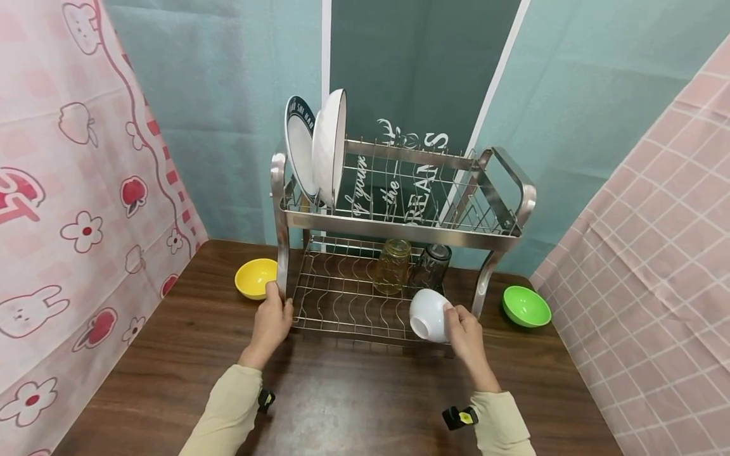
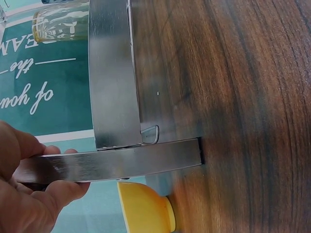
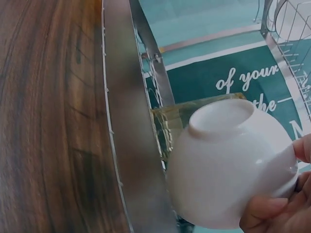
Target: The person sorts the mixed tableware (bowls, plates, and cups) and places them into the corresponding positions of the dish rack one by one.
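A two-tier metal dish rack (image 1: 399,231) stands on the wooden table. My left hand (image 1: 272,323) grips its left front leg, thumb and fingers wrapped on either side of the flat metal in the left wrist view. In my right hand (image 1: 466,335) is a small white bowl (image 1: 429,315), pinched by its rim and tilted with its foot facing the front left. The bowl overlaps the lower tier's front right in the head view. Behind it on that tier, an amber glass (image 1: 392,266) and a dark grey glass (image 1: 433,266) stand upside down.
On the upper tier's left end, a dark-rimmed plate (image 1: 300,145) and a large white bowl (image 1: 331,149) stand on edge. A yellow bowl (image 1: 255,278) sits left of the rack, a green bowl (image 1: 526,306) to its right. Curtains (image 1: 228,114) hang behind.
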Tool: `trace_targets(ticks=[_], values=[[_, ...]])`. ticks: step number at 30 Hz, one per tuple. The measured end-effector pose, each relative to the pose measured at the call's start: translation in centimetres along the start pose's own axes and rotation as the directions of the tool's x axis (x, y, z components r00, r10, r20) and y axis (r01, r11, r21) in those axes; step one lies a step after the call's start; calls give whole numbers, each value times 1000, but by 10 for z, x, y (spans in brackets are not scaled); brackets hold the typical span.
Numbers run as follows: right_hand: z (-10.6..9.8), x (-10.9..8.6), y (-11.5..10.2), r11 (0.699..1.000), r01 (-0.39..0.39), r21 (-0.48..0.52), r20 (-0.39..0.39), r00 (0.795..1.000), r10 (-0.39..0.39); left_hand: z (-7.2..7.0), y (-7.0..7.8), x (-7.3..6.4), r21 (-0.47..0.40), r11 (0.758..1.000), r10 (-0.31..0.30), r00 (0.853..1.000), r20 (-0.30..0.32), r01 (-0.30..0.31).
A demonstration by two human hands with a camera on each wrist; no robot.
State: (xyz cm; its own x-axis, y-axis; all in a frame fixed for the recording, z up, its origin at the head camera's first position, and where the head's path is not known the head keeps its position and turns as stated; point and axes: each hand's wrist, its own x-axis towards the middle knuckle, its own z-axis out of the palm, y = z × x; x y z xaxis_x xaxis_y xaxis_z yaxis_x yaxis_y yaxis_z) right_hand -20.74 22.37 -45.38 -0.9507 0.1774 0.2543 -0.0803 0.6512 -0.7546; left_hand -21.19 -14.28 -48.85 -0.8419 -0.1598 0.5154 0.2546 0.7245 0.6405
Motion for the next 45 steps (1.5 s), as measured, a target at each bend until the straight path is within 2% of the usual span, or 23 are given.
trace_targets(ticks=[6,16,22,27,35,40,45], values=[[9,-2,1,990,-74,117,30,997,71,1,-2,-1,4,1000,-8,1000,9,8],[25,1,4,936,-211,281,65,978,200,0,-2,-1,4,1000,-5,1000,14,5],[31,0,4,902,-244,357,84,970,229,-2,-1,1,4,1000,-9,1000,29,9],[37,6,11,901,-252,353,78,968,240,-3,-1,1,0,1000,-11,999,35,11],[39,8,12,885,-281,371,88,959,268,-2,-2,0,0,1000,-18,1000,22,18],[40,7,12,902,-265,340,50,963,264,0,-1,0,-11,999,-31,998,52,31],[42,7,12,930,-234,282,32,971,235,1,1,-2,-11,998,-65,998,23,65]])
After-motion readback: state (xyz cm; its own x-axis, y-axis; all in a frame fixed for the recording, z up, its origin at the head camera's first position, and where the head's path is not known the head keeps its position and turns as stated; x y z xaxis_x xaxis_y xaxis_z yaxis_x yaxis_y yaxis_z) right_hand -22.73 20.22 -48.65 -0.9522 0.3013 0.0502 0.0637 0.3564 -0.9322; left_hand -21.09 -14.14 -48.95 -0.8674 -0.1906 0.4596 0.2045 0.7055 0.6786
